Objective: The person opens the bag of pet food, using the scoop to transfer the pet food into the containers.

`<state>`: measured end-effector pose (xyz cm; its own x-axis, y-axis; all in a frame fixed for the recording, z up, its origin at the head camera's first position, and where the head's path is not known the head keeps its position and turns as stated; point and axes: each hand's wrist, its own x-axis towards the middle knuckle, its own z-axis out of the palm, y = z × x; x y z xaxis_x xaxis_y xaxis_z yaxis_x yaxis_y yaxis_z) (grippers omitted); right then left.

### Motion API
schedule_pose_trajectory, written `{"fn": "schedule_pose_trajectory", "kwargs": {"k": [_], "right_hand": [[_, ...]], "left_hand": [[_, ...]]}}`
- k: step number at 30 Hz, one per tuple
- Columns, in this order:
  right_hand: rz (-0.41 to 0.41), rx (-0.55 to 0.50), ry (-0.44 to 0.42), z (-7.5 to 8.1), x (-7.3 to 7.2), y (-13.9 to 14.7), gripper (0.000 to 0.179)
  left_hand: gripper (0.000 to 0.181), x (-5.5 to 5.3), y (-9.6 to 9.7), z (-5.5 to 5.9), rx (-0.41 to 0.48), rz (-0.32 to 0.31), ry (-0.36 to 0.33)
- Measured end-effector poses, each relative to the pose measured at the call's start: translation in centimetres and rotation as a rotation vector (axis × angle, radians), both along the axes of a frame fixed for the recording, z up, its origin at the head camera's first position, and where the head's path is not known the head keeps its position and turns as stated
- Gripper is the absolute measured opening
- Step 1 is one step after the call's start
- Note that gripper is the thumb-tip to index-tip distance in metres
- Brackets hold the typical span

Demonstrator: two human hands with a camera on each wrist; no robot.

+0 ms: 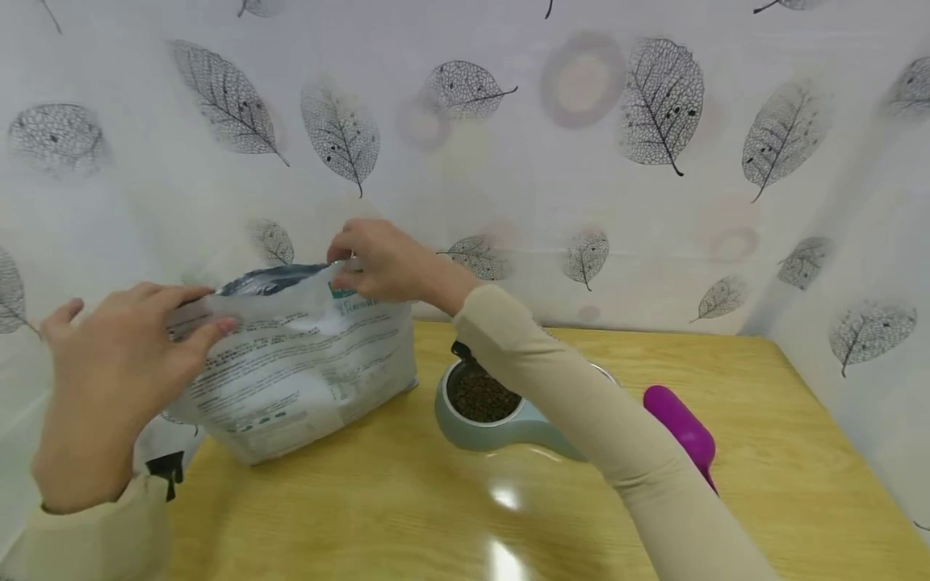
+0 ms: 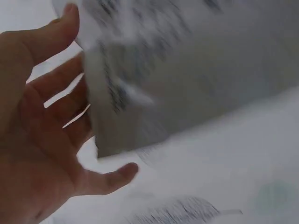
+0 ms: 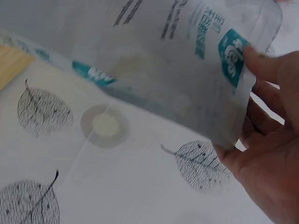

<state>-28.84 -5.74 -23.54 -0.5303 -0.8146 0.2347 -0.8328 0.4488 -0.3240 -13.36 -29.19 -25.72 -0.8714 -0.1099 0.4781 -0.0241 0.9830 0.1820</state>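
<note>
A white pet food bag [image 1: 312, 363] with printed lines of text stands at the left of the wooden table, its silvery lining [image 1: 272, 278] showing at the gaping mouth. My left hand [image 1: 123, 379] holds the upper left edge, thumb on the printed face and fingers behind. In the left wrist view the little finger sticks out free of the bag. At the upper right corner, my right hand [image 1: 385, 262] pinches the rim between thumb and fingers, beside a teal logo [image 3: 232, 58]. The bag's contents are hidden from view.
Right of the bag sits a blue-grey double pet bowl [image 1: 472, 432], brown kibble [image 1: 483, 395] in its left side. My right sleeve covers most of its other side. A purple scoop [image 1: 683, 428] lies farther right. Leaf-patterned sheeting [image 1: 508, 177] hangs behind the table.
</note>
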Motion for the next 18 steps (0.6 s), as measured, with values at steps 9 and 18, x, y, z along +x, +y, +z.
{"fn": "schedule_pose_trajectory", "kwargs": {"k": [9, 18], "right_hand": [[0.028, -0.135, 0.037, -1.2, 0.3, -0.6, 0.011], [0.043, -0.027, 0.074, -1.0, 0.7, -1.4, 0.021]], "left_hand": [[0.005, -1.3, 1.5, -1.4, 0.141, -0.192, 0.334], [0.024, -1.8, 1.7, -1.5, 0.152, -0.238, 0.291]]}}
